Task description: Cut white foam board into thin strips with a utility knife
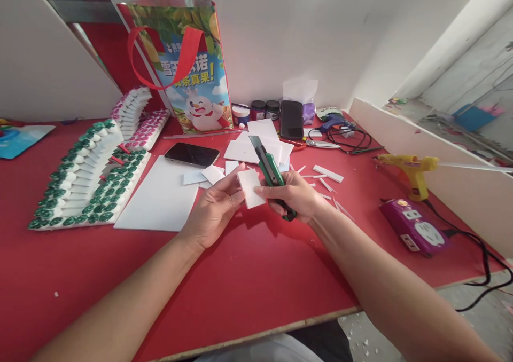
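My left hand pinches a small white rectangle of foam board by its left edge, a little above the red table. Wrapped around a green utility knife is my right hand, its thumb also touching the right edge of the board piece. The knife's blade is out and points up and away, to the left. Behind both hands lie several white board pieces in a loose pile. Thin white offcuts are scattered right of the knife.
At left stand two stepped foam models with green and pink dabs, near a large white sheet and a phone. A printed bag stands behind. At right are a yellow glue gun, purple power socket and scissors.
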`<state>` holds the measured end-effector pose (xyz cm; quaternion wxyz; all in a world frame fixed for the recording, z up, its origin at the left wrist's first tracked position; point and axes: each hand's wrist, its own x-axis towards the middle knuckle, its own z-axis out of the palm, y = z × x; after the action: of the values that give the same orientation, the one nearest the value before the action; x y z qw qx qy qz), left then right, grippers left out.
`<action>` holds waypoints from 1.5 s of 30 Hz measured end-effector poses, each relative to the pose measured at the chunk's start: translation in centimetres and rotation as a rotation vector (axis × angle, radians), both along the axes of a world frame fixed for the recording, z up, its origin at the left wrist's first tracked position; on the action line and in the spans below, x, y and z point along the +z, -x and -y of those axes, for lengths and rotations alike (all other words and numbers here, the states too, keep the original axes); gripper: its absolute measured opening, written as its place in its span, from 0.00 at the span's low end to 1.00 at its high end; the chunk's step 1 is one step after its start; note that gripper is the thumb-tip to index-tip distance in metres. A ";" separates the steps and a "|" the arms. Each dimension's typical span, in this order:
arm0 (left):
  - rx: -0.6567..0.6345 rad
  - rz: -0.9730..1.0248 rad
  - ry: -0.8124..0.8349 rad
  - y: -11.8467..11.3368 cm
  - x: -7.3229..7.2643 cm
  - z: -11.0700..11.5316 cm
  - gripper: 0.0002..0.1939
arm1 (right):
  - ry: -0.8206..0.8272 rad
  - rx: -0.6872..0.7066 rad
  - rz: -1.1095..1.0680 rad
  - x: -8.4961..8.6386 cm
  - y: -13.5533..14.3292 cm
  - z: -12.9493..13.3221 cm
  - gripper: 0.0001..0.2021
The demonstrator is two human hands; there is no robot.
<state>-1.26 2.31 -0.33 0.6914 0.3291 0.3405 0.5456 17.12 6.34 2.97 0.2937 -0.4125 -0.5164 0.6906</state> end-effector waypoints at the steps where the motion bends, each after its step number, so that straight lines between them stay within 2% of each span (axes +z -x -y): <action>1: 0.020 -0.014 0.005 0.0 0.0 -0.1 0.24 | -0.052 -0.032 0.038 0.1 0.1 0.1 0.18; 3: 0.049 -0.051 0.001 -0.1 0.1 -0.1 0.19 | -0.160 -0.062 0.118 0.1 0.2 0.3 0.16; 7: 0.081 -0.104 -0.020 -0.3 0.2 0.0 0.11 | -0.331 -0.004 0.231 -0.6 0.5 0.8 0.15; 11: 0.100 -0.082 -0.015 -0.2 -0.1 -0.1 0.07 | -0.406 -0.011 0.288 -1.0 0.5 1.3 0.16; 14: 0.093 0.000 0.032 0.3 -0.2 -0.3 0.07 | -0.285 0.042 0.227 -0.1 0.3 1.3 0.15; 16: 0.075 0.082 0.071 0.6 -0.1 -0.3 0.09 | -0.169 0.047 0.174 0.7 0.0 1.0 0.18; 19: -0.026 0.210 0.092 1.0 0.4 -0.3 0.11 | -0.035 -0.073 0.053 1.1 -0.3 0.4 0.21; 23: -0.096 0.357 0.089 1.1 1.1 -0.3 0.14 | 0.070 -0.154 -0.049 0.6 -0.2 -0.1 0.18; 28: -0.131 0.311 0.040 1.0 1.2 -0.2 0.15 | 0.107 -0.154 -0.082 0.2 0.0 -0.1 0.15; 30: -0.063 0.182 -0.003 0.9 1.3 0.0 0.13 | 0.144 -0.155 -0.088 0.2 -0.1 -0.2 0.14; 33: 0.206 -0.201 -0.179 1.0 1.7 0.7 0.08 | 0.255 -0.160 -0.108 -0.1 -0.4 -0.7 0.13; 35: 0.373 -0.544 -0.391 1.2 2.1 1.4 0.07 | 0.355 -0.118 -0.133 -0.4 -0.5 -1.0 0.14; 37: 0.464 -0.813 -0.645 1.6 2.4 2.0 0.11 | 0.447 -0.032 -0.172 -0.6 -0.6 -1.1 0.16; 40: 0.492 -1.086 -1.069 2.0 2.7 2.3 0.18 | 0.512 0.091 -0.284 -0.4 -0.5 -0.7 0.17; 42: 0.500 -1.217 -1.311 1.9 2.7 2.3 0.20 | 0.493 0.130 -0.351 0.2 -0.3 -0.1 0.17; 45: 0.515 -1.336 -1.468 1.3 2.6 2.0 0.21 | 0.393 0.114 -0.331 1.0 0.0 0.8 0.16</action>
<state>-2.60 0.30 2.30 -0.1494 0.8246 0.2986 0.4567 17.14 5.55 4.02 0.2491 -0.3132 -0.3396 0.8512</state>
